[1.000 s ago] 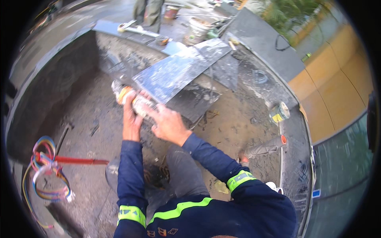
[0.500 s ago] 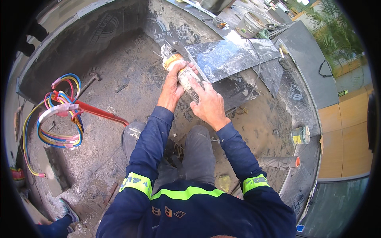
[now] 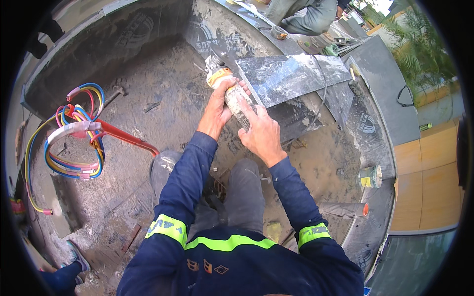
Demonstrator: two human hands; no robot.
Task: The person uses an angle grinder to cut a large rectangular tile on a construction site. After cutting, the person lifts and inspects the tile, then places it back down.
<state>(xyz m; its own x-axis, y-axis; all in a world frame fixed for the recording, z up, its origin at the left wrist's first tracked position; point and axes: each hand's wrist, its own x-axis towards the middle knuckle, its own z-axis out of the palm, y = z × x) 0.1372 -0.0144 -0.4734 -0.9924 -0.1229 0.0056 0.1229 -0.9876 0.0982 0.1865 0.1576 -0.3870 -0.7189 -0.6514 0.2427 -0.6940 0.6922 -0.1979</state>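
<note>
An angle grinder [image 3: 219,77], crusted with pale dust and with a yellow-orange band, is held between my two hands in front of me. My left hand [image 3: 217,109] is wrapped around its body just behind the band. My right hand [image 3: 260,132] closes on the rear of the body, index finger laid along it. The grinder's head points away from me, its disc [image 3: 217,49] tilted and partly blurred. Just right of the head lies a dark, scuffed sheet panel [image 3: 296,74], its left edge close to my left fingers. A cable [image 3: 322,96] hangs across that panel.
Coiled coloured conduits [image 3: 101,145] stand at left around a red pipe [image 3: 131,141]. A hammer [image 3: 114,94] lies behind them. A capped grey pipe [image 3: 340,209] and a small bucket [image 3: 370,176] are at right. Another person's legs [image 3: 308,19] are at the far edge; a shoe [image 3: 78,255] shows lower left.
The other person's grey-trousered legs have come further into view at the far edge, in front of the large bucket there. My view has shifted slightly; both hands keep their hold on the grinder.
</note>
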